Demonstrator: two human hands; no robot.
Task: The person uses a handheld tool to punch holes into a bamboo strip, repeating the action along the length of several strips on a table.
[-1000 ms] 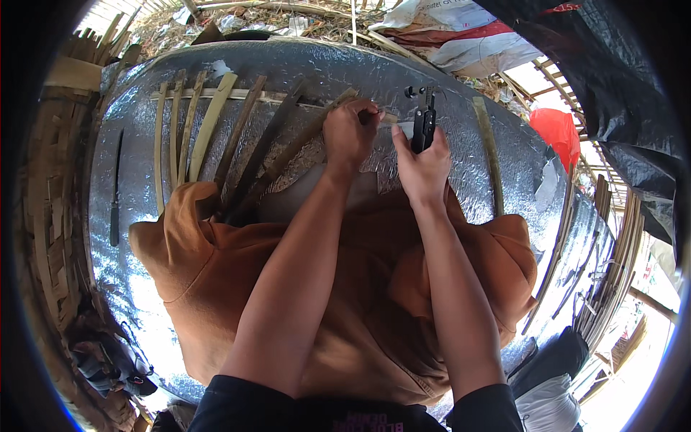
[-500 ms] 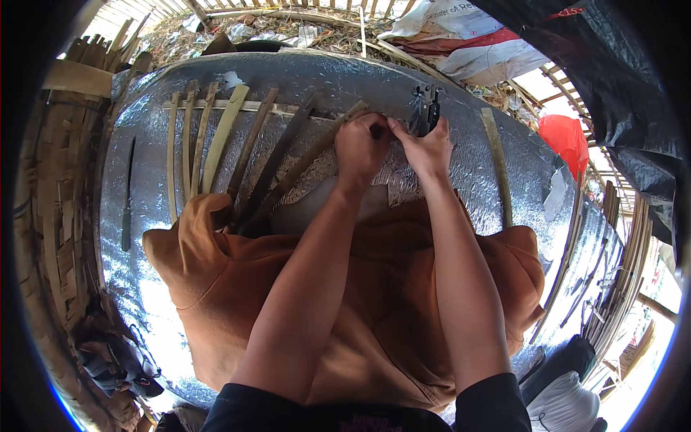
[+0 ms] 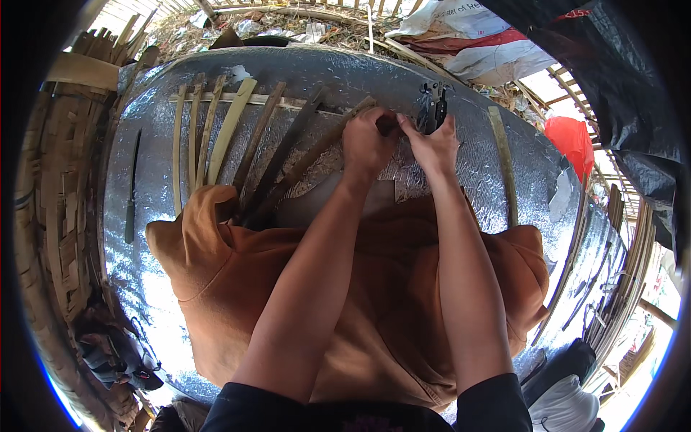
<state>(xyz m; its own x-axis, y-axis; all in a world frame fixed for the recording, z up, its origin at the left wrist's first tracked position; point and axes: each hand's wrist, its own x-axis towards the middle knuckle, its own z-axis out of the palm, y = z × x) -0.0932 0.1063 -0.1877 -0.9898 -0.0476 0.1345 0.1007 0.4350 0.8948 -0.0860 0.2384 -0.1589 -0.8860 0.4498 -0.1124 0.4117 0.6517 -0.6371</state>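
Note:
My left hand [image 3: 368, 144] is curled closed above the silver foil sheet [image 3: 403, 79]. What its fingers hold, if anything, is hidden. Behind it runs a brown slat [image 3: 302, 164], its far end showing just past my knuckles. To the right, my right hand [image 3: 435, 150] is closed around the near end of a dark metal tool [image 3: 435, 104], whose exact kind I cannot make out. The right thumb reaches toward my left fingers. Brown-orange cloth [image 3: 389, 324] covers my lap beneath both forearms.
Several slats, including a pale green one [image 3: 232, 129], fan out at the left across a thin crosspiece [image 3: 263, 99]. A long dark knife [image 3: 131, 209] lies farther left. One more slat [image 3: 503, 165] lies right of my hands. A red bag [image 3: 570, 144] is at far right.
The whole view has shifted slightly to the right. Both hands keep nearly the same pose beside each other, and the dark tool stays at my right hand.

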